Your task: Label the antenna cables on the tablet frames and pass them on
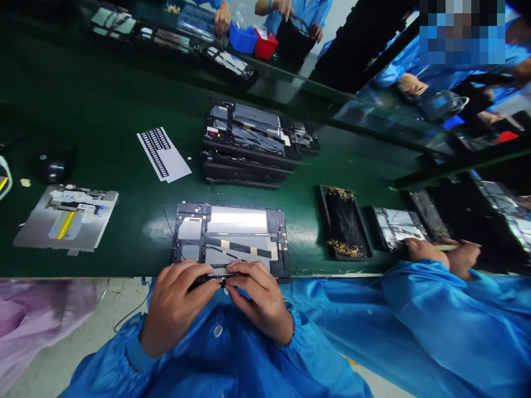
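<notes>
An opened tablet (236, 221) lies in front of me at the table's near edge, its silver plates, black frame and dark flex strips bare. My left hand (176, 301) is closed on its near edge, fingers on top and thumb in front. Beside it, my right hand (261, 298) pinches the same edge, the thumbs almost meeting. A small dark part shows between the fingertips, too covered to name. One thin black cable (167, 224) sticks up from the tablet's left side, near my left hand.
Behind the tablet is a stack of opened tablets (249, 149). Left lie a label sheet (176, 163) and a silver panel (37, 226) with yellow tape. A black tray (323, 221) holds cables with gold ends. At right, a co-worker's hands (427, 251) work on another device (384, 229).
</notes>
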{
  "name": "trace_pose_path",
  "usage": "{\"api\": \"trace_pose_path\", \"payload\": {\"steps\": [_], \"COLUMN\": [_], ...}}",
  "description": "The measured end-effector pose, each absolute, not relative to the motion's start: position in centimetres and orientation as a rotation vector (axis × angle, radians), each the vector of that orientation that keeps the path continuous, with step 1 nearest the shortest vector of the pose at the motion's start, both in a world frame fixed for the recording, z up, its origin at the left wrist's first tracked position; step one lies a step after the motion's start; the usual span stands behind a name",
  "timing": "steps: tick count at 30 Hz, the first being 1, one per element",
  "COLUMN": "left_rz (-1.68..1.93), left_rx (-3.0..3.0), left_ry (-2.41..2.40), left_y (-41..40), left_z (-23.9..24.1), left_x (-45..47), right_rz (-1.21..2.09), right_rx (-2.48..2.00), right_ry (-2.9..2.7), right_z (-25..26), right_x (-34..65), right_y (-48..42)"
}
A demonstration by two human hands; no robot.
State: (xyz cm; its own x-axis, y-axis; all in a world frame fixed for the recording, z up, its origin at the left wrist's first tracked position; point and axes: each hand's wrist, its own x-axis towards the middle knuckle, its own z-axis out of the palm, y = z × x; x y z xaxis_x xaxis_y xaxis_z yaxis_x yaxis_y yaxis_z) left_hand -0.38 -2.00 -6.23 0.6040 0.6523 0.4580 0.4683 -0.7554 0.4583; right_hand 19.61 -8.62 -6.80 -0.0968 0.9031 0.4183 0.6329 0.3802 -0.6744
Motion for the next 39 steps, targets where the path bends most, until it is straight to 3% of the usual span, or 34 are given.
{"api": "trace_pose_path", "payload": {"steps": [13, 19, 23, 26, 30, 34, 39], "left_rz": [0.703, 0.743, 0.722, 0.821, 0.813, 0.643, 0.533], "left_rx": [2.468, 2.441, 2.432, 2.356, 2.291, 2.303, 2.321], "left_ry": [1.048, 1.065, 0.94, 0.943, 1.387, 1.436, 1.397], "left_y": [-2.2, -2.6, -1.2, 3.6, 13.6, 19.7, 19.9], "left_z": [-5.5, -6.0, -4.8, -4.2, -6.5, -10.4, -12.5], "left_x": [0.1, -0.2, -1.4, -2.7, -3.8, -4.3, -4.9], "right_rz": [0.38, 0.093, 0.058, 0.226, 0.383, 0.297, 0.299], "right_rx": [-1.475, -1.29, -1.191, -1.084, -1.106, -1.316, -1.343], "right_ry": [-1.821, -2.157, -2.334, -2.429, -2.519, -2.767, -2.886], "right_z": [-6.6, -7.5, -5.2, -1.6, 0.9, -2.2, -6.6], "right_x": [19.0, 20.0, 20.9, 21.1, 18.3, 14.0, 12.7], "right_y": [-8.7, -9.3, -8.2, -3.8, 7.1, 17.4, 22.7]}}
